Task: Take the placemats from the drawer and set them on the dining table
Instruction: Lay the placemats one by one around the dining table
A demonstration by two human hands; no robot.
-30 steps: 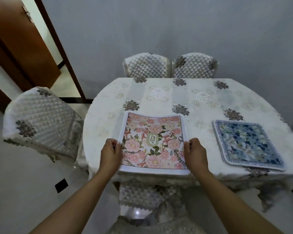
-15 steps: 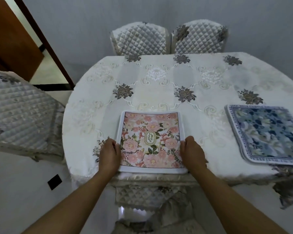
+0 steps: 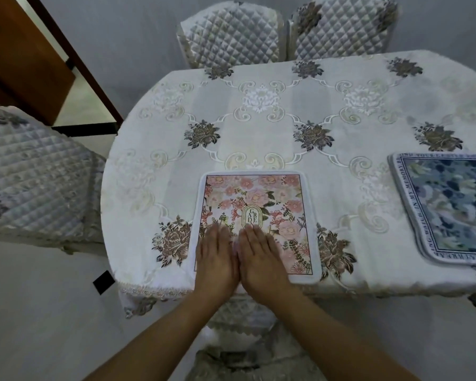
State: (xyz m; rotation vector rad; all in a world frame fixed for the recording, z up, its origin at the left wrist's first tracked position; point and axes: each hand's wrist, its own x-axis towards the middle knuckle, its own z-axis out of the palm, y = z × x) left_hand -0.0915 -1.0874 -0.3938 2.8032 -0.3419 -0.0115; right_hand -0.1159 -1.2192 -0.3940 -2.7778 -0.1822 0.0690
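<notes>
White embroidered cloth covers the worktop, where a blue placemat lies at right and a pink floral placemat lies flat at the near edge, left hand and right hand pressing it open-palmed, no grip closed.

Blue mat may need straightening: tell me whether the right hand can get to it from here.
Probably yes. The right hand lies flat on the pink floral placemat, holding nothing, and only bare embroidered tablecloth separates it from the blue floral placemat.
</notes>
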